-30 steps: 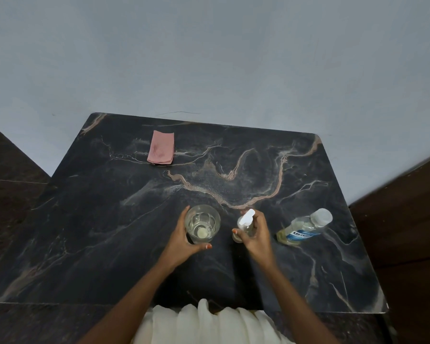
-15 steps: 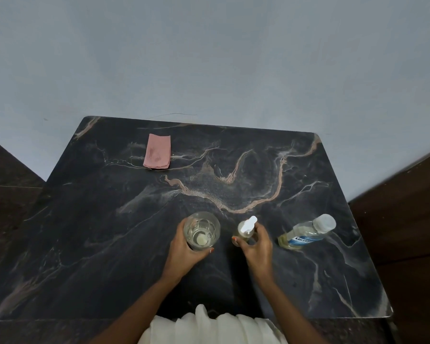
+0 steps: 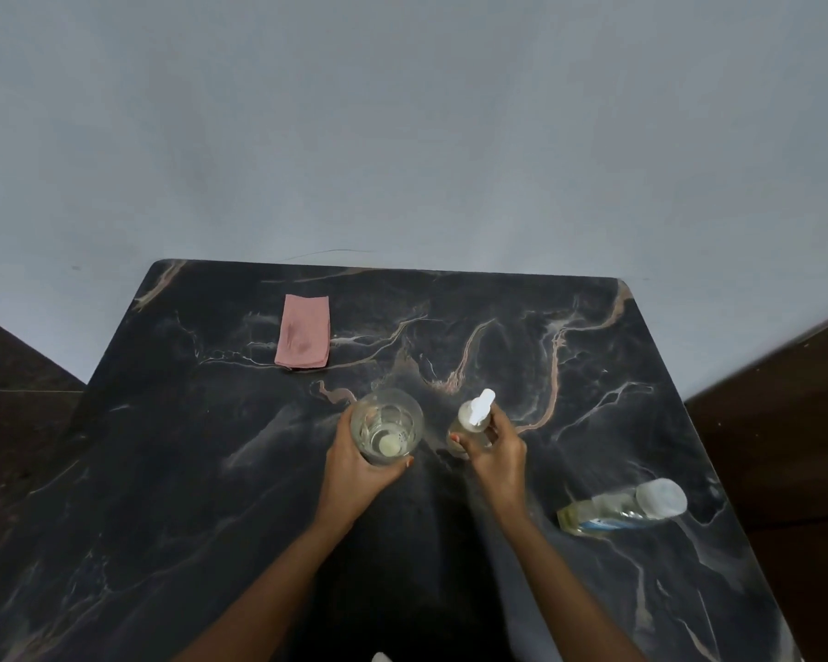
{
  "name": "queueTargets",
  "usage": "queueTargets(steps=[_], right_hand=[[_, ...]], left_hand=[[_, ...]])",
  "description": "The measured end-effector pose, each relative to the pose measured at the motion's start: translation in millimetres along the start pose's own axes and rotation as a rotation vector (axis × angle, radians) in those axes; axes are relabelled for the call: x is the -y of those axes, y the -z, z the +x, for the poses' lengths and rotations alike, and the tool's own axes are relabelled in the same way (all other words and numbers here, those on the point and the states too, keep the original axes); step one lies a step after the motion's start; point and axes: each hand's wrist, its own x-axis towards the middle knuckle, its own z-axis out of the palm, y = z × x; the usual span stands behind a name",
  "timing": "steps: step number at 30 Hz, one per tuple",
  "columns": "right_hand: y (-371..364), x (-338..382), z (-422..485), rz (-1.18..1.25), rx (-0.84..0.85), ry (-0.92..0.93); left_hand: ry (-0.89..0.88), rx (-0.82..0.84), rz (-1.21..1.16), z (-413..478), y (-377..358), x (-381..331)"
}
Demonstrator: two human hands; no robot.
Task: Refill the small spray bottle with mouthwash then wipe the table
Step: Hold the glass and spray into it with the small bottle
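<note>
On the dark marble table [image 3: 211, 470], my left hand [image 3: 354, 465] grips a clear drinking glass [image 3: 387, 425] with a little pale liquid at its bottom. Just to its right, my right hand [image 3: 495, 453] holds the small spray bottle [image 3: 473, 418], its white pump top pointing up and away. The mouthwash bottle [image 3: 625, 507], clear with a white cap and blue label, stands apart at the right. A folded pink cloth [image 3: 303, 331] lies flat at the far left of the table.
A pale grey wall [image 3: 402, 136] rises directly behind the table. Dark wooden surfaces flank the table on the left [image 3: 10, 375] and on the right [image 3: 785, 398]. A bit of white fabric [image 3: 381, 656] shows at the bottom edge.
Both hands have slid the glass and the spray bottle farther from me, toward the table's middle. The mouthwash bottle now lies farther behind them; the view has tilted down.
</note>
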Motion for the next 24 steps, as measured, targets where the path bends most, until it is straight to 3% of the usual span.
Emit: queueTargets(steps=[24], right_hand=[[-73.5, 20.5, 161.4, -0.011, -0.001, 0.038]], left_hand=[[-0.014, -0.064, -0.003, 177.3, -6.2, -1.4]])
